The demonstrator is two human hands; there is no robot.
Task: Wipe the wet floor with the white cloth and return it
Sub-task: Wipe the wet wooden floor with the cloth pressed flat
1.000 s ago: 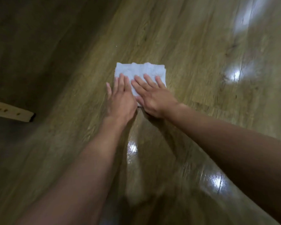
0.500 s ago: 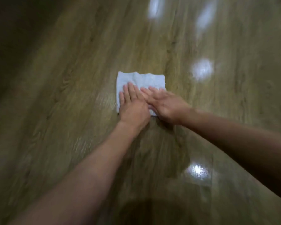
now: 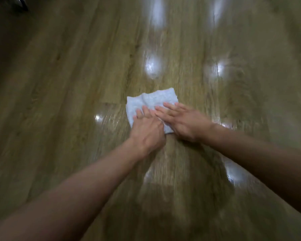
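A folded white cloth (image 3: 151, 101) lies flat on the wood-look floor (image 3: 76, 101) near the middle of the view. My left hand (image 3: 148, 129) presses on the cloth's near left part with straight fingers. My right hand (image 3: 182, 120) lies flat on the near right part, fingers pointing left and almost touching the left hand's fingers. Both hands cover the cloth's near half; its far edge is bunched a little. The floor shines with a wet sheen just left of the cloth and below my arms.
Bright light reflections (image 3: 152, 66) dot the glossy floor beyond the cloth and to the right. A dark object (image 3: 18, 3) sits at the far top left corner. The picture is blurred by motion.
Both hands have stayed flat on the cloth while it slid over the floor. The view has swung, and the wooden piece seen at the left a second ago is out of sight.
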